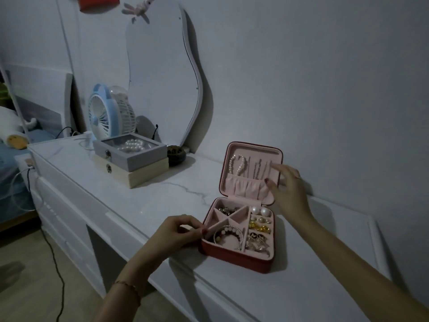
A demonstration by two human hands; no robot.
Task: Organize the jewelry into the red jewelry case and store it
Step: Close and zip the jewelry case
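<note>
The red jewelry case lies open on the white dresser top, pink inside. Its upright lid holds a pearl necklace and thin chains above a gathered pocket. The base compartments hold a beaded bracelet, two large pearls, gold pieces and several earrings. My left hand pinches at the case's left rim, fingertips touching the edge. My right hand rests against the lid's right edge, fingers spread.
A grey glass-topped box with pearls sits on a beige box at the back left. Behind them stand a blue and white fan and a wavy mirror. A dark round dish is beside the boxes. A bed lies at the far left.
</note>
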